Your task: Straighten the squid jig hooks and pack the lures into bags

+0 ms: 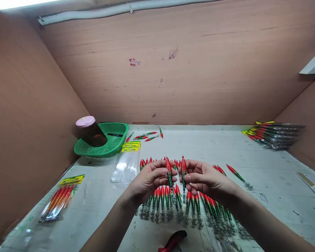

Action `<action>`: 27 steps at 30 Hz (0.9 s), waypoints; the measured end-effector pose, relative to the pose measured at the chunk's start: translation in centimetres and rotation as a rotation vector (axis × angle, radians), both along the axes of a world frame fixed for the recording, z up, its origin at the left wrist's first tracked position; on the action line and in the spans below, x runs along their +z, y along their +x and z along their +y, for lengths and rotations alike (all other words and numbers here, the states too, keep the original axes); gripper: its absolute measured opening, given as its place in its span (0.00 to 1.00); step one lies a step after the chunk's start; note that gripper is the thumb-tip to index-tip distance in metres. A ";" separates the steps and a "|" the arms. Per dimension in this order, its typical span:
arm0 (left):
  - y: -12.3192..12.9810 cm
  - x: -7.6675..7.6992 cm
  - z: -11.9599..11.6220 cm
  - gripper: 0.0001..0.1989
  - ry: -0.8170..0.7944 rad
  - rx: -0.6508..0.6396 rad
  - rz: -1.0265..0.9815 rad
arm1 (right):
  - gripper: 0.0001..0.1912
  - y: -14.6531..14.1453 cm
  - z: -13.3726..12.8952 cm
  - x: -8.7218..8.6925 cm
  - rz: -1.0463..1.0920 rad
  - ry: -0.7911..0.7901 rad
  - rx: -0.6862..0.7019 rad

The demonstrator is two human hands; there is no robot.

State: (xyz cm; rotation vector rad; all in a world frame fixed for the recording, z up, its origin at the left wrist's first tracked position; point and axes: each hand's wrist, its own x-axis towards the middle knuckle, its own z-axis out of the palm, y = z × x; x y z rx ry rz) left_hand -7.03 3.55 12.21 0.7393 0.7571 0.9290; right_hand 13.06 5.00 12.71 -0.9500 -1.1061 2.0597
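Upright in my left hand [154,174] is a red and green fishing lure [169,173], pinched between thumb and fingers. My right hand [199,175] grips a second lure [183,171] of the same colours, close beside the first with a small gap between them. Both lures point red end up. Below and behind my hands, many matching lures lie side by side in rows [162,199], their hooked ends toward me. My hands and forearms hide part of these rows. One single lure [235,172] lies apart, right of my right hand.
At the back left a green basket [115,148] holds a dark cup [93,133] with a pink lid. Clear bags [127,162] with yellow headers lie nearby. A packed bag of lures [60,199] is at left, a stack of packs [274,134] at right. Red-handled pliers [173,241] lie at the front.
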 end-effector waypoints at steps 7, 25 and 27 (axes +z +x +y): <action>0.7 0.7 -0.5 0.17 -0.011 0.003 0.022 | 0.17 0.4 -0.5 -0.4 0.137 -0.056 0.058; 0.4 -0.2 -0.2 0.18 -0.055 0.030 0.057 | 0.20 0.0 0.0 -0.2 0.010 0.002 0.082; 0.3 -0.4 -0.2 0.19 -0.071 0.043 0.069 | 0.20 0.3 1.9 -0.5 -0.194 0.094 0.001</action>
